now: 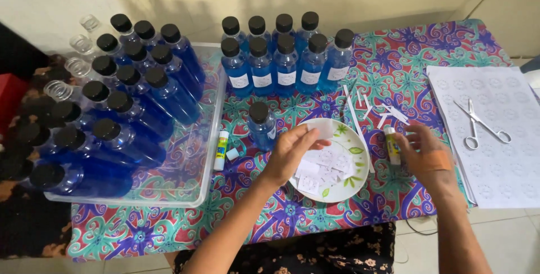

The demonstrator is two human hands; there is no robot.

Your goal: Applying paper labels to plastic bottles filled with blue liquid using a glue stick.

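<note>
My left hand (292,149) holds a small white paper label (322,130) over a white plate (353,181) that carries several cut labels. My right hand (423,153), with a plaster on its back, grips an upright glue stick (392,145) just right of the plate. A single blue bottle (262,125) with a black cap stands just left of my left hand. Behind it stand two rows of labelled blue bottles (286,63).
A clear plastic tray (209,156) at left holds several unlabelled blue bottles lying tilted. An open glue stick (221,151) and its cap lie by the tray. Paper strips (388,113), a printed label sheet (495,139) and scissors (479,123) lie at right on the patterned cloth.
</note>
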